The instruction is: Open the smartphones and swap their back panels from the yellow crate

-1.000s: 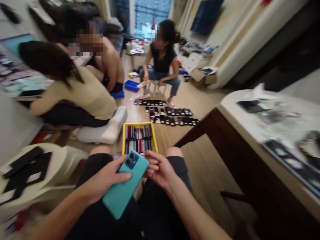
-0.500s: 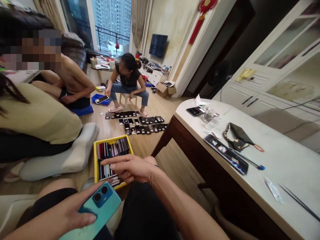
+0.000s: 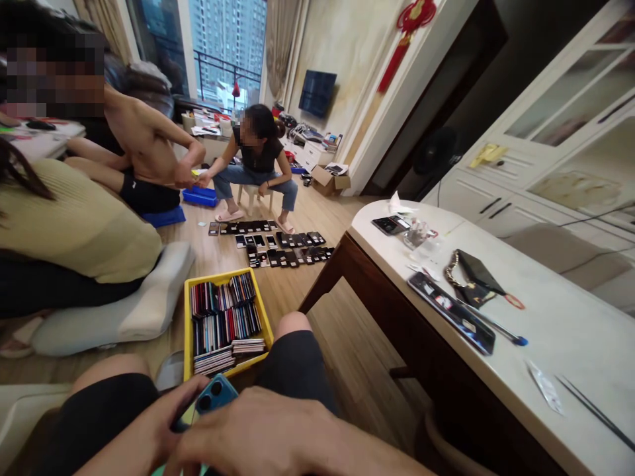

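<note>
The left hand (image 3: 143, 430) curls around a teal smartphone (image 3: 215, 393), its camera corner showing. The right hand (image 3: 258, 433) lies across the phone's lower part, though its grip is hard to tell at the frame's edge. Just beyond stands a yellow crate (image 3: 227, 324) packed with upright phones, and more phones (image 3: 270, 241) lie in rows on the wooden floor (image 3: 342, 344).

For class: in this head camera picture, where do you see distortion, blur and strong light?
In the head view, the wide lens bends the white-topped table and leans the white cabinet outward near the edges; the balcony window is bright and washed out; the right hand and left hand, close to the lens, are cut off by the bottom edge and look slightly soft.
</note>
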`<action>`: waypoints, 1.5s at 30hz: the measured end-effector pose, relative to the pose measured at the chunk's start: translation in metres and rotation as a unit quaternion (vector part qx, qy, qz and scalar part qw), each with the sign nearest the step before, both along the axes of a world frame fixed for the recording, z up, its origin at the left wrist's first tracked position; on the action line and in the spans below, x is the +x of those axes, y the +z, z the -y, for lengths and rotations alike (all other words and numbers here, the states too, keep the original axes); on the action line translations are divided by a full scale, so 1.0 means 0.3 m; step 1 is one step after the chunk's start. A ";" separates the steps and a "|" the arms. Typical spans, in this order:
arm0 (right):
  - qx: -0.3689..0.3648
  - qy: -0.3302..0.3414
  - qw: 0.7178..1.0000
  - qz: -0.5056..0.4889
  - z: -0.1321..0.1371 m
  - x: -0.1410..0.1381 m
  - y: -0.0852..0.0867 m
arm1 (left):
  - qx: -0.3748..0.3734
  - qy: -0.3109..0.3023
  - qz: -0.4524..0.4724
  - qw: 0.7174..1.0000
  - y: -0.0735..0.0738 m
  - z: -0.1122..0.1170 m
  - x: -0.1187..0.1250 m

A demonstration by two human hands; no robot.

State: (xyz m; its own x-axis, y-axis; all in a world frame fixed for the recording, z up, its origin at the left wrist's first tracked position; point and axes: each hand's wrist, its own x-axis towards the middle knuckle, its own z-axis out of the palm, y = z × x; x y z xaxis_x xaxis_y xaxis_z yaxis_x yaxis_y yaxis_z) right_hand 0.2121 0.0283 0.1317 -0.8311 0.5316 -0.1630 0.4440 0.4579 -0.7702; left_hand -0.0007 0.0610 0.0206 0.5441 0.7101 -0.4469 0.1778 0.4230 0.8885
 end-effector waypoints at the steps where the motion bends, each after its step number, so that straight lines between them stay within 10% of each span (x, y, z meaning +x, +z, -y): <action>1: -0.007 0.016 1.000 0.020 0.013 0.006 0.000 | 0.003 -0.005 0.008 1.000 -0.004 -0.005 -0.006; 6: -0.093 -0.178 0.979 -0.027 0.103 0.046 -0.098 | -0.055 0.115 0.022 0.992 -0.019 0.039 -0.049; 12: -0.365 -0.442 0.749 -0.333 0.199 -0.015 -0.293 | -0.202 0.179 0.084 0.959 0.011 0.148 -0.019; 15: -0.325 -0.489 0.712 -0.385 0.213 -0.049 -0.297 | -0.248 0.187 0.154 0.938 0.038 0.180 0.029; 26: -0.188 -0.492 0.800 -0.289 0.194 -0.014 -0.286 | -0.219 0.201 0.257 0.920 0.031 0.241 0.087; 32: -0.153 -0.373 0.894 -0.197 0.242 0.016 -0.258 | -0.183 0.275 0.236 0.914 0.006 0.167 0.045; 34: -0.223 -0.432 0.825 -0.288 0.237 0.051 -0.261 | -0.178 0.257 0.234 0.921 0.015 0.147 0.014; 38: -0.448 -0.509 0.518 -0.522 0.194 0.098 -0.290 | -0.161 0.215 0.245 0.931 0.041 0.150 -0.010; 40: -0.522 -0.485 0.417 -0.565 0.175 0.083 -0.312 | -0.119 0.226 0.236 0.937 0.045 0.153 -0.003; 42: -0.551 -0.468 0.371 -0.584 0.160 0.050 -0.337 | -0.045 0.211 0.200 0.956 0.045 0.145 0.000; 45: -0.555 -0.449 0.386 -0.584 0.136 0.010 -0.360 | 0.106 0.107 0.088 0.985 0.052 0.118 -0.027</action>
State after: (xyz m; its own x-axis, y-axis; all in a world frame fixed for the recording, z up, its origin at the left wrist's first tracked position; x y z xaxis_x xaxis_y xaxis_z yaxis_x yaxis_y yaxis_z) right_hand 0.2152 -0.0124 0.0238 -0.2436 0.8329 -0.4969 -0.9076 -0.3764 -0.1859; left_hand -0.0088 0.0256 0.0362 0.4278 0.8841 -0.1882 -0.0590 0.2351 0.9702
